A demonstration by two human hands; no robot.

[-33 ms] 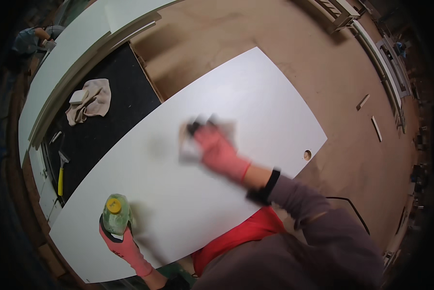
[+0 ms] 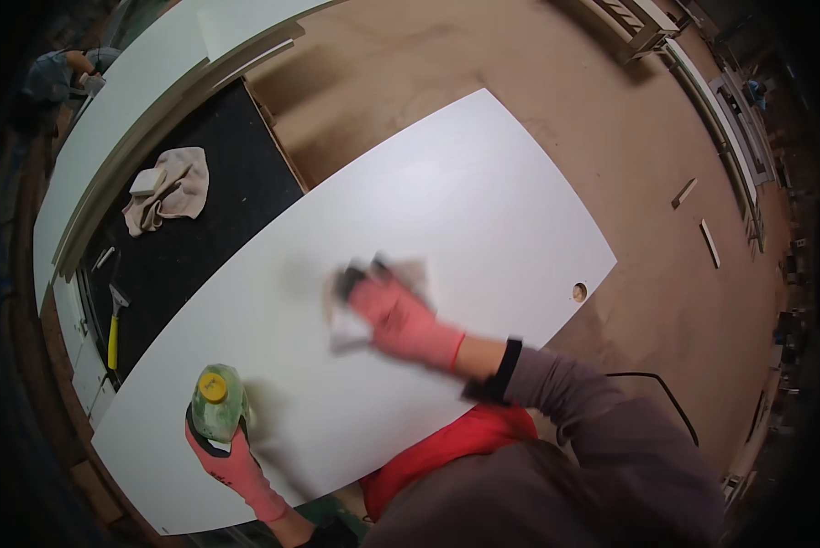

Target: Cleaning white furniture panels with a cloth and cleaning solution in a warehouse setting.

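My left hand point(image 2: 234, 464), in a pink glove with dark fingertips, is wrapped round a clear greenish plastic bottle point(image 2: 224, 422) with a yellow cap point(image 2: 214, 387). The bottle is above the near left part of a large white panel point(image 2: 483, 192). Over the panel's middle, my right hand point(image 2: 394, 315), gloved the same way, presses on a pale cloth point(image 2: 351, 331). Motion blurs the cloth and the fingers, and the hand hides much of the cloth. A round hole point(image 2: 579, 292) sits at the panel's right corner.
On a black surface point(image 2: 236, 183) to the left lie a crumpled beige cloth point(image 2: 183, 187), a small white block point(image 2: 146, 182) and a yellow-handled tool point(image 2: 113, 338). Two strips, one of them a white strip point(image 2: 709, 244), lie on the brown floor. A person point(image 2: 63, 73) bends at the far left.
My right hand and the cloth under it have moved nearer to me and slightly left across the panel. The left hand and bottle stay nearly in place.
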